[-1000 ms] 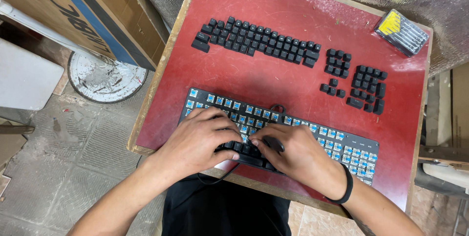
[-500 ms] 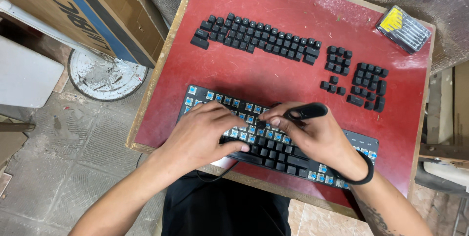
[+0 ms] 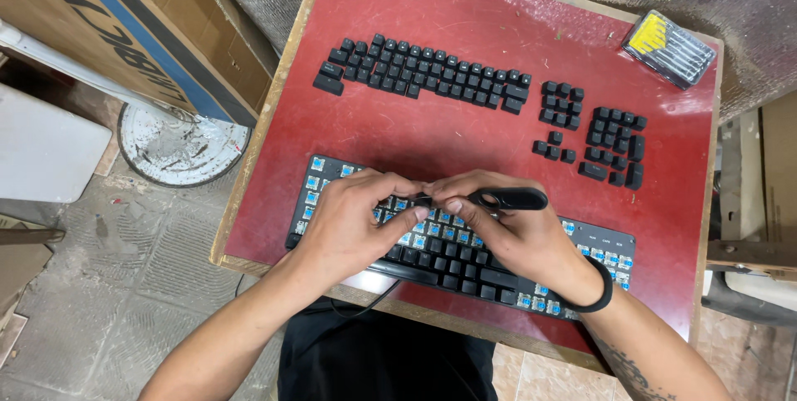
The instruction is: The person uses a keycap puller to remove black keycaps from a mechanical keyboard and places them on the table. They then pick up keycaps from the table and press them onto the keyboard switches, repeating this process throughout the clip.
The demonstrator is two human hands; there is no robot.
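Over the near edge of the red desk [image 3: 498,36] sat a mechanical keyboard [image 3: 465,256], partly stripped so the blue switches showed along its top rows and both ends, with a block of black keycaps left on in the lower middle. The pulled keycaps [image 3: 423,73] were laid out further back in keyboard order, main block to the left and the smaller clusters [image 3: 610,139] to the right, probably so each cap could be found again. Both hands met above the board's middle. The right hand [image 3: 519,231] held a black keycap puller [image 3: 506,198] by its handle, fingers wrapped snug round it, tip pointing left. The left hand [image 3: 353,222] had thumb and forefinger pinched narrow at the puller's tip, looked like it was plucking a cap off, though the cap itself was too hidden to be sure. A case of small screwdrivers [image 3: 669,48] with yellow handles sat at the far right corner, well apart from the hands.
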